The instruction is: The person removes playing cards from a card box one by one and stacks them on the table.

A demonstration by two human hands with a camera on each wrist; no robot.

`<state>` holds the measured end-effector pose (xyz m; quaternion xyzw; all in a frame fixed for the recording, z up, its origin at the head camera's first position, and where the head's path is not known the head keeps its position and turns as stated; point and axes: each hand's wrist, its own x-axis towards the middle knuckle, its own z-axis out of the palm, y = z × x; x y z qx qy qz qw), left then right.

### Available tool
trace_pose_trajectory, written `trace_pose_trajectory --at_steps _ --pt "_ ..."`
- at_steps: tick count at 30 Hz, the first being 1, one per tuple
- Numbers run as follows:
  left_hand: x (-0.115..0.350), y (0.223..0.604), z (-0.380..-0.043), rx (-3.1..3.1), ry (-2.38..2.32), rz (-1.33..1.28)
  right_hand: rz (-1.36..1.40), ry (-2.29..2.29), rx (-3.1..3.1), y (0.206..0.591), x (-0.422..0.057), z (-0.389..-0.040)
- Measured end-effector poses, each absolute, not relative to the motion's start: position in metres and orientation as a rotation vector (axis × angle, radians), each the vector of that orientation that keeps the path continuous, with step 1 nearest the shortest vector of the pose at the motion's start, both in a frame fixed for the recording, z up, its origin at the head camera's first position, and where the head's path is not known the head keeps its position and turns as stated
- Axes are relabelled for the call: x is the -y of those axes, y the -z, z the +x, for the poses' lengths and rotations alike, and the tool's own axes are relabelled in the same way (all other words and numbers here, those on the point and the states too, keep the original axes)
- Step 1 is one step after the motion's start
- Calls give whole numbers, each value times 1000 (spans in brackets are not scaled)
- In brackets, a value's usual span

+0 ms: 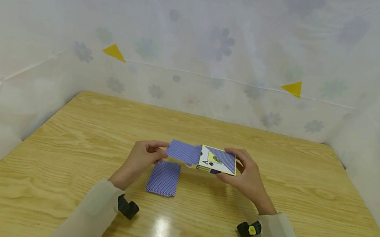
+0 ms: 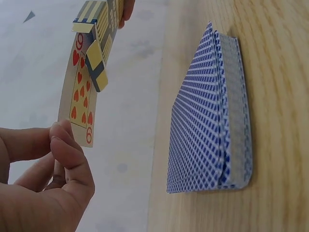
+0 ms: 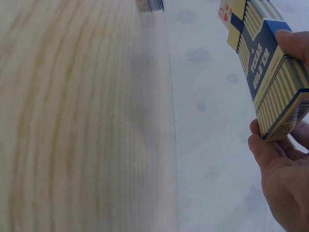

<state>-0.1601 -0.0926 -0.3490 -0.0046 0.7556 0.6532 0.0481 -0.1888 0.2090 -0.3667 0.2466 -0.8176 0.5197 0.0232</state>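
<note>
My left hand (image 1: 140, 159) pinches the outer end of a playing card (image 1: 183, 152) between thumb and fingers. The card has a blue patterned back, and the left wrist view shows red hearts on its face (image 2: 81, 92). Its other end sits inside the open end of a card box (image 1: 219, 161), whose flap hangs out. My right hand (image 1: 249, 180) grips that box by its edges, above the table; "Texas Hold'em" is printed on its side (image 3: 263, 60). Below the left hand, a stack of blue-backed cards (image 1: 163, 178) lies on the table.
The wooden table (image 1: 278, 163) is bounded by a pale flowered sheet (image 1: 200, 47) at the back and sides. Two yellow triangles (image 1: 114, 52) mark the back sheet. Small black cameras (image 1: 128, 207) are strapped at both wrists.
</note>
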Motion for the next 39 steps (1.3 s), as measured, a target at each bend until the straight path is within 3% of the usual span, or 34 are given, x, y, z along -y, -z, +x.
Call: trace_pose_trajectory --at_steps 39 --pt "102 354 -170 -2369 -1951 -255 761 -1614 2536 367 -208 -187"
